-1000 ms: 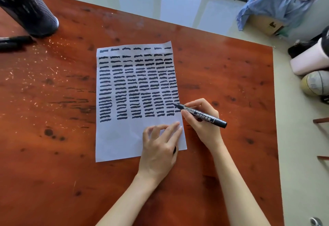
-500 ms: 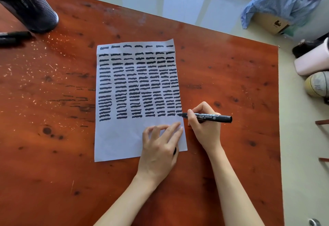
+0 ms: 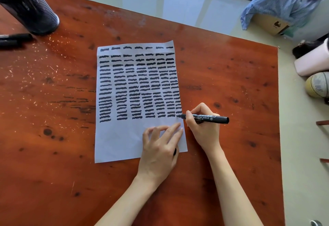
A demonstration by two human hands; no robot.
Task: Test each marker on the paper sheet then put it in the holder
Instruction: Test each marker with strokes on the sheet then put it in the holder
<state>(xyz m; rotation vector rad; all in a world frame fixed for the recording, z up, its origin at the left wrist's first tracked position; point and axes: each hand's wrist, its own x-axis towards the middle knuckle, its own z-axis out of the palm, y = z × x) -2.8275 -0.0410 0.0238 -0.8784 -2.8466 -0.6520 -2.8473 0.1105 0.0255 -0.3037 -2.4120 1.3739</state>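
A white paper sheet [image 3: 121, 142] lies on the red-brown wooden table [image 3: 222, 86], covered with rows of several black test strokes. My right hand [image 3: 203, 127] grips a black marker [image 3: 211, 118], its tip touching the paper's right edge at the lowest row. My left hand [image 3: 160, 151] presses the sheet's lower right corner with spread fingers; a small dark object, seemingly the cap, peeks out under its palm. The black mesh holder [image 3: 33, 10] with markers inside stands at the far left corner.
Two loose black markers [image 3: 16, 38] lie by the holder at the left edge. Black ink streaks mark the table left of the sheet. Beyond the table's right edge are a pale cylinder [image 3: 311, 63], a ball [image 3: 317, 85] and a cloth-covered box [image 3: 270, 24].
My right hand moved the marker down the paper's right edge and swung it nearly level, tip now at the bottom row. My left hand stayed on the sheet.
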